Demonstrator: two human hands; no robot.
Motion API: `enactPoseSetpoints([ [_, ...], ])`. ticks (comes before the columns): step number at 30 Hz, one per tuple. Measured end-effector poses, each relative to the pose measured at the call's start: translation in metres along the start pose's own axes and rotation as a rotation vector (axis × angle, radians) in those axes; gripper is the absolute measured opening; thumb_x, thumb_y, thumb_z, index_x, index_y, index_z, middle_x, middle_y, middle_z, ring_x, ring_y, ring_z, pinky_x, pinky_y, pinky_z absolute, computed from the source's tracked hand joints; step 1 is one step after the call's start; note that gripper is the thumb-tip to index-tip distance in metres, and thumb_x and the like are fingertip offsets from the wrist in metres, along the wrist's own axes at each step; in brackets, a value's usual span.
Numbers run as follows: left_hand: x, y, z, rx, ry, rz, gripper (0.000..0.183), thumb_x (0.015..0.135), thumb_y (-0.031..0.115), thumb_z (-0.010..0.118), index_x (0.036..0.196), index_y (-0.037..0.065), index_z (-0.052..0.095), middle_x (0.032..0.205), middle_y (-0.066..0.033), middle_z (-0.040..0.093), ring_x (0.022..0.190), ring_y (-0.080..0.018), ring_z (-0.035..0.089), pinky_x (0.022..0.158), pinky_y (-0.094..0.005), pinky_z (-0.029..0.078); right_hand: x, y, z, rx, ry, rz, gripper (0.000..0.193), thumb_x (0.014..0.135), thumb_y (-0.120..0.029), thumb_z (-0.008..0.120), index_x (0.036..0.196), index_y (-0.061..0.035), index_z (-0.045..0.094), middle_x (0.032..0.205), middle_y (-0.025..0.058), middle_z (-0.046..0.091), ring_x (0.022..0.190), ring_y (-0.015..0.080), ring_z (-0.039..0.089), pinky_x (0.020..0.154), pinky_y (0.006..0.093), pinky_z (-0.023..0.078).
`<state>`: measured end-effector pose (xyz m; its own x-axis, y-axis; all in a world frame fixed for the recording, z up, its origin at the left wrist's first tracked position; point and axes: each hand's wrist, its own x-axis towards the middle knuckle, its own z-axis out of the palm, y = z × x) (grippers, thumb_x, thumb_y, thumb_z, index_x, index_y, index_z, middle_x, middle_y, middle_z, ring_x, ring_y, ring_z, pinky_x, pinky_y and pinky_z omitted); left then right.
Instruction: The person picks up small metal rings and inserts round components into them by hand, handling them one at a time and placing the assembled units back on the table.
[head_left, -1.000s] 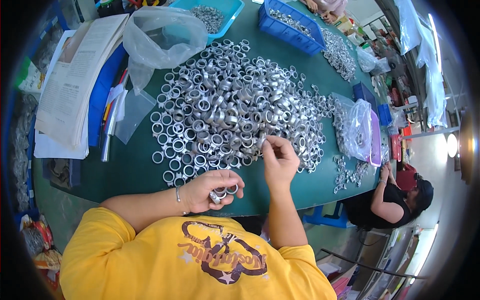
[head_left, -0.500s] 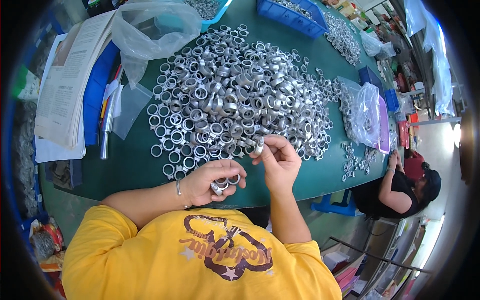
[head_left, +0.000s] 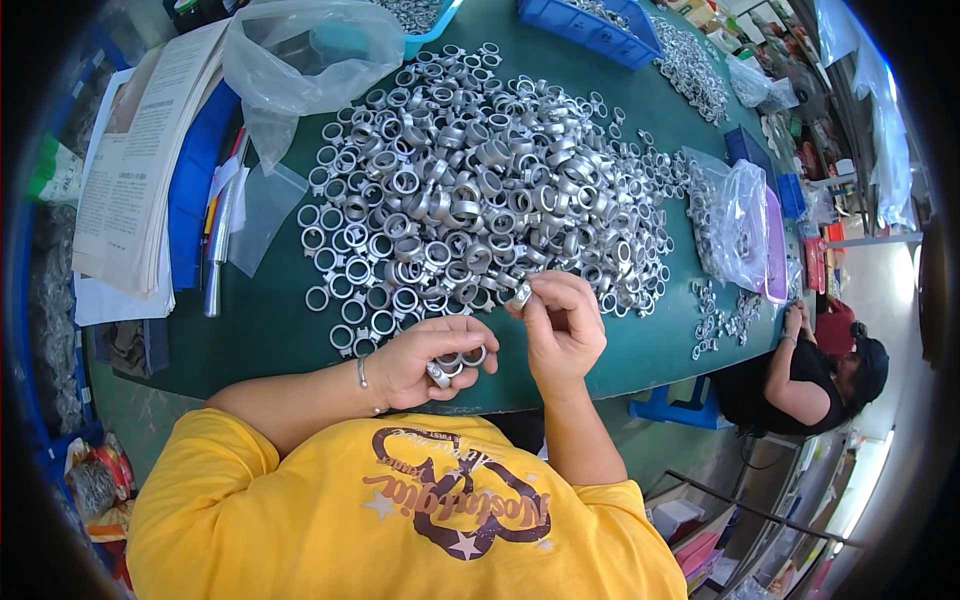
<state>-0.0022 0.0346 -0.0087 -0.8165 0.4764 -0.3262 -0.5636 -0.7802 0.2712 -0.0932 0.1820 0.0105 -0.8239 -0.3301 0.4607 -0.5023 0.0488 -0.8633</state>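
Observation:
A big heap of silver metal rings (head_left: pixel 480 190) covers the middle of the green table (head_left: pixel 260 330). My left hand (head_left: pixel 435 358) rests near the table's front edge, fingers curled around several metal rings (head_left: pixel 458 362). My right hand (head_left: pixel 562 330) is just to its right and pinches one small metal ring (head_left: pixel 521 294) between thumb and fingertips, right at the near edge of the heap. Both forearms come up from my yellow shirt.
A clear plastic bag (head_left: pixel 300 50) lies at the back left, beside papers (head_left: pixel 135 160) and a blue folder (head_left: pixel 195 190). Blue trays (head_left: pixel 590 20) stand at the far edge. Another bag of rings (head_left: pixel 740 225) sits at the right. A seated person (head_left: pixel 810 370) works at the right.
The view has shifted so the heap sits higher in frame. My right hand stays at the heap's near edge with a ring; my left hand keeps its rings.

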Motion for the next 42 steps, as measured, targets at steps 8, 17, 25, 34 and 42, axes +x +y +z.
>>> enactPoseSetpoints([
  [8,0.001,0.001,-0.002,0.001,-0.001,0.006,0.018,0.091,0.019,0.049,0.097,0.002,0.054,0.088,-0.0131,0.057,0.057,-0.0119,0.050,0.036,-0.0184,0.032,0.005,-0.005,-0.004,0.857,0.062,0.411,0.013,0.082,0.007,0.049,0.093,0.0030,0.053,0.108,0.0148,0.050,0.092,0.0259,0.060,0.069,0.0343,0.057],
  [17,0.002,-0.002,-0.003,-0.007,-0.006,-0.012,0.018,0.091,0.018,0.048,0.099,0.002,0.054,0.089,-0.0131,0.057,0.059,-0.0124,0.050,0.037,-0.0187,0.033,0.020,0.002,-0.006,0.891,-0.039,0.670,0.023,0.076,0.009,0.053,0.095,-0.0033,0.057,0.099,0.0084,0.059,0.080,0.0189,0.057,0.063,0.0250,0.045],
  [25,0.000,-0.001,0.000,0.006,-0.010,-0.009,0.016,0.091,0.019,0.050,0.097,0.005,0.054,0.085,-0.0089,0.057,0.059,-0.0099,0.051,0.037,-0.0180,0.032,0.027,0.004,0.022,-0.419,-0.185,-0.114,0.019,0.073,0.005,0.064,0.090,-0.0031,0.065,0.084,0.0074,0.055,0.062,0.0155,0.056,0.052,0.0274,0.046],
  [34,-0.002,0.003,0.001,-0.001,-0.014,-0.019,0.016,0.091,0.019,0.050,0.098,0.004,0.054,0.085,-0.0092,0.057,0.059,-0.0102,0.050,0.038,-0.0182,0.031,0.016,-0.010,0.008,0.474,-0.088,0.615,0.019,0.080,0.001,0.062,0.098,0.0005,0.061,0.078,0.0078,0.058,0.056,0.0104,0.050,0.050,0.0195,0.038],
  [42,-0.001,0.002,0.001,-0.003,-0.014,-0.039,0.017,0.091,0.020,0.050,0.099,0.004,0.053,0.086,-0.0099,0.057,0.060,-0.0104,0.050,0.038,-0.0181,0.032,0.015,-0.005,-0.007,1.286,-0.114,1.152,0.029,0.086,-0.008,0.041,0.109,0.0056,0.051,0.058,0.0070,0.046,0.045,0.0116,0.036,0.035,0.0214,0.026],
])
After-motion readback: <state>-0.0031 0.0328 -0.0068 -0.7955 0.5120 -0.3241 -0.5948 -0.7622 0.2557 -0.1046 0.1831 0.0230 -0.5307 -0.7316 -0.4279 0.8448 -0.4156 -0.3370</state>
